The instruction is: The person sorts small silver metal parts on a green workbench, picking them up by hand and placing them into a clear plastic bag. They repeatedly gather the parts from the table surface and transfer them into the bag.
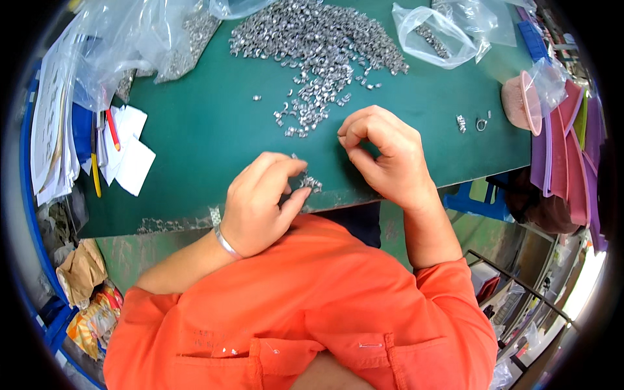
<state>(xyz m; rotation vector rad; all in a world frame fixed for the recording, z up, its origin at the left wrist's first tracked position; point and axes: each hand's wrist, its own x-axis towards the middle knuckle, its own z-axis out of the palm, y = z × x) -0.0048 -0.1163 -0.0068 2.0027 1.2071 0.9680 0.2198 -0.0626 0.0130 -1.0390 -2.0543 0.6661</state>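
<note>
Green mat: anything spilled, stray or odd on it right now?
Mostly no. The metal bits lie loose in one heap on the green mat, but two small pieces sit alone at its right side, apart from the heap.

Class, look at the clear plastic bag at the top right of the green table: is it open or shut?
Open. The clear plastic bag has its mouth gaping wide on the green table, with a few small metal pieces visible inside.

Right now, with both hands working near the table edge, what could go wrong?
The left hand pinches small metal clips right at the green table edge; one could slip off into the lap. The right hand sits close to the loose clip pile and might scatter pieces.
</note>
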